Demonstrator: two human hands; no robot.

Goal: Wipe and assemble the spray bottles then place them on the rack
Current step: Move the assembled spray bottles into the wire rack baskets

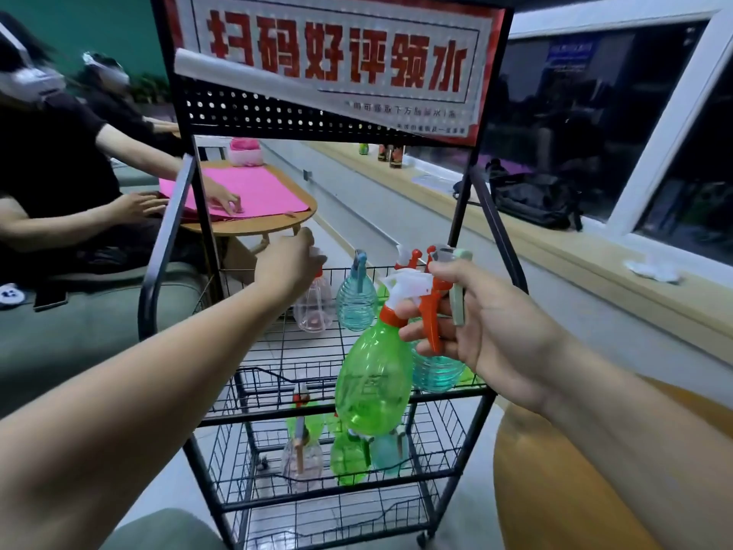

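Observation:
My right hand [482,323] grips two spray bottles by their heads: a green bottle [375,379] with a white and orange trigger, hanging in front of the rack, and a teal ribbed bottle [436,373] behind it. My left hand [287,264] reaches over the black wire rack [349,414] and closes on the top of a clear bottle [315,307] standing on the upper shelf. A second teal ribbed bottle [357,299] stands beside the clear one. More green, clear and teal bottles [349,454] sit on the middle shelf.
The rack carries a red and white sign [337,53] on top. Two seated persons [51,164] work at a small wooden table with a pink sheet [246,192] at left. A window ledge [555,248] with a black bag runs along the right. A wooden surface [575,490] lies under my right arm.

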